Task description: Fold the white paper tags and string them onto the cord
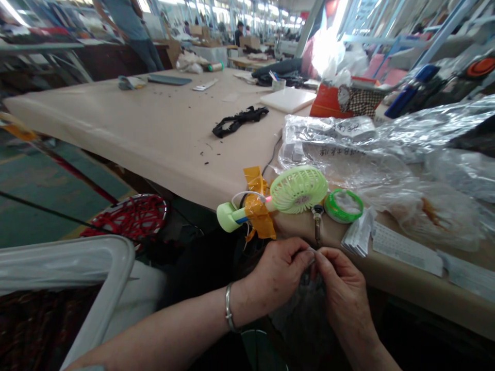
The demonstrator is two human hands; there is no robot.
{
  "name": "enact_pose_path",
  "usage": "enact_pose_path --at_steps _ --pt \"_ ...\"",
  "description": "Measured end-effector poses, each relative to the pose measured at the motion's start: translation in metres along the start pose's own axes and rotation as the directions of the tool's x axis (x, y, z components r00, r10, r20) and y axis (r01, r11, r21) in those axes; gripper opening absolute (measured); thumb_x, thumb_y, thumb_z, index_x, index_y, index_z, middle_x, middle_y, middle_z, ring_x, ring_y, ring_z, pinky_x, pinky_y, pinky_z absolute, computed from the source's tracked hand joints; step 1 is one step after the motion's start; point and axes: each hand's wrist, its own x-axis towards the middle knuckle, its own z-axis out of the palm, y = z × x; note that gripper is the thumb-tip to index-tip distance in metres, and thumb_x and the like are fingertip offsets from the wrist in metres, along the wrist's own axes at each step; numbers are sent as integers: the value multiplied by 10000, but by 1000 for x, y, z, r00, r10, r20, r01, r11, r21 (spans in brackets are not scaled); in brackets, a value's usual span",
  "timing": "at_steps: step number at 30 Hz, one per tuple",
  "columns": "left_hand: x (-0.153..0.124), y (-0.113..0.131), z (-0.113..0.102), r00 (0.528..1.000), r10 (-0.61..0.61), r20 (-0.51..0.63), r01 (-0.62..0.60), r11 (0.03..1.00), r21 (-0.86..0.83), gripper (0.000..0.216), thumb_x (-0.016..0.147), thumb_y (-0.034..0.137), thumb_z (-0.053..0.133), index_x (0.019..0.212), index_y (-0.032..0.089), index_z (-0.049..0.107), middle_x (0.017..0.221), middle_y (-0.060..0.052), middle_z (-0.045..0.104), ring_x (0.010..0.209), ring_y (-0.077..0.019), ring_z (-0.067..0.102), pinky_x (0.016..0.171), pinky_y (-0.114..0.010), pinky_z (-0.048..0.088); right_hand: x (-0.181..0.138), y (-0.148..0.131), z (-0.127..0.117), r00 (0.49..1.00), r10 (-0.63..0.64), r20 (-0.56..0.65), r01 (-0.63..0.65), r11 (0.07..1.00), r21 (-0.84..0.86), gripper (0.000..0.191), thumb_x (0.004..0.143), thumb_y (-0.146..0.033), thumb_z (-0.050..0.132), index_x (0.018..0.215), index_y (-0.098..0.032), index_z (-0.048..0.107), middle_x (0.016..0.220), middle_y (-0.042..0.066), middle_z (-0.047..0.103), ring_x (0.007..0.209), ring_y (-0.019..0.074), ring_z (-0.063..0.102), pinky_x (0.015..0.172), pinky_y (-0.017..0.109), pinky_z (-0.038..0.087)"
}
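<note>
Both hands meet just off the table's front edge, fingertips nearly touching. My left hand (276, 270), with a silver bangle (229, 308) on its wrist, is closed in a pinch. Opposite it, my right hand (344, 283) pinches too. Whatever lies between the fingertips is too small to make out. Directly beyond them a small metal tool with a dark knob (317, 224) stands at the table edge. A green fan (299, 189) is fixed there with orange tape (258, 206). Right of it sits a green round tub (344, 205) with white stuff inside.
Folded white labels (359, 232) and printed strips (407, 248) lie along the edge at right, before clear plastic bags (348, 149). A black strap-like piece (240, 121) rests on the table (162, 123). A white bin (119, 288) stands at lower left. A person (129, 31) stands far back.
</note>
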Motion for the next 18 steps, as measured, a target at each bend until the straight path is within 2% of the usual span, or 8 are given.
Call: enact_pose_path --at_steps 9,18 --pt "10 5 -5 992 121 -16 -115 967 229 302 913 243 459 655 166 597 619 19 598 572 -77 500 551 -178 348 10 1 10 994 -13 -106 27 990 136 189 778 -365 702 825 -195 635 605 -42 585 539 99 528 544 216 431" --pt "15 3 -8 981 196 8 -188 928 321 312 928 244 446 660 173 589 637 20 598 598 -86 517 592 -192 366 13 1 13 989 -90 -120 108 983 150 141 792 -331 679 804 -199 631 594 -50 573 534 90 525 544 215 440"
